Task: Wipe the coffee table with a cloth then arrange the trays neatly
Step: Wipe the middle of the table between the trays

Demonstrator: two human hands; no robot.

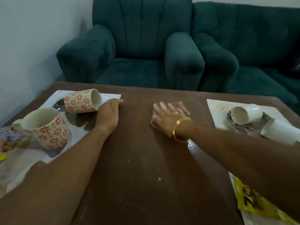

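Observation:
A dusty brown coffee table [142, 159] fills the lower view. My right hand [167, 117] lies flat, fingers spread, pressing a small brownish cloth [180, 105] onto the table's middle. My left hand [108, 116] rests on the right edge of a white tray [112, 95] at the left. That tray carries an upright red-flowered mug [47, 127] and a second flowered mug [81, 101] tipped on its side. A white tray [215, 109] at the right holds a tipped white cup [243, 115] and another white cup [279, 132] lying down.
A teal armchair [138, 51] and a teal sofa [253, 51] stand just beyond the table's far edge. A yellow packet [253, 207] lies at the near right and a printed packet [8, 140] at the far left. Crumbs dot the table.

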